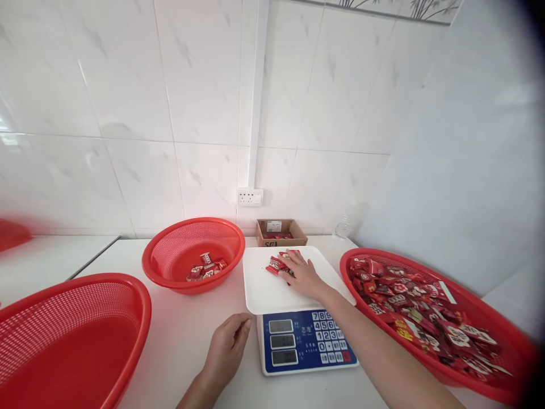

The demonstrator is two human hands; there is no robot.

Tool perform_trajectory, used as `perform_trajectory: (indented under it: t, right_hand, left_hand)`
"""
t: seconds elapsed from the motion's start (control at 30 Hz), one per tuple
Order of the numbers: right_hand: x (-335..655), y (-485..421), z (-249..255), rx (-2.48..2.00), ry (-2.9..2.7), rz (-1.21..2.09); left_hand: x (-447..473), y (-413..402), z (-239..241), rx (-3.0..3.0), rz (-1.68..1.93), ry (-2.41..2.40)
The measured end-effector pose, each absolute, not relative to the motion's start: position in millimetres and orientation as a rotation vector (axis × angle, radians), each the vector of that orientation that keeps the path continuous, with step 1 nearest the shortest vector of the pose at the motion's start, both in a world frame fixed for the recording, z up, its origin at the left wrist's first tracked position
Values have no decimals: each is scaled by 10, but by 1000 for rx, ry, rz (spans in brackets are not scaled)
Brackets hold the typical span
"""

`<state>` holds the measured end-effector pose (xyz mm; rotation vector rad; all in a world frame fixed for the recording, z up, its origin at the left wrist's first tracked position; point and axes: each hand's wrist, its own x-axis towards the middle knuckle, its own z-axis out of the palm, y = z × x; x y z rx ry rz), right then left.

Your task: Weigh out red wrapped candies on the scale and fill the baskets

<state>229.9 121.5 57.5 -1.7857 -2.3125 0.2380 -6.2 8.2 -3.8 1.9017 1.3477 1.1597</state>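
My right hand lies over several small red candy packets on the white pan of a digital scale. Its fingers are spread and stretched out, and partly cover the packets. My left hand hovers by the scale's front left corner, fingers curled in and thumb against them; nothing shows in it. To the right, a large red basket holds many red packets. A smaller round red basket at the back left has several packets in it.
Another red basket stands at the front left. Behind the scale, a small cardboard box with red packets sits near the tiled wall. A clear plastic item is at the back right, and a socket is on the wall.
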Motion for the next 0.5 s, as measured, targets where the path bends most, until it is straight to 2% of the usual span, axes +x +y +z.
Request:
perform_trajectory:
  t: [0.23, 0.37, 0.5]
  right_hand:
    - [3333, 1075, 710, -1860, -1911, -28]
    - [4028, 839, 766, -2102, -1735, 80]
    - [4308, 637, 674, -2254, -1778, 261]
  left_hand:
    - [-73, 85, -35, 1924, 1188, 1337]
    - [-79, 100, -58, 1929, 1218, 1343]
    - [-78, 123, -59, 1909, 1239, 1364]
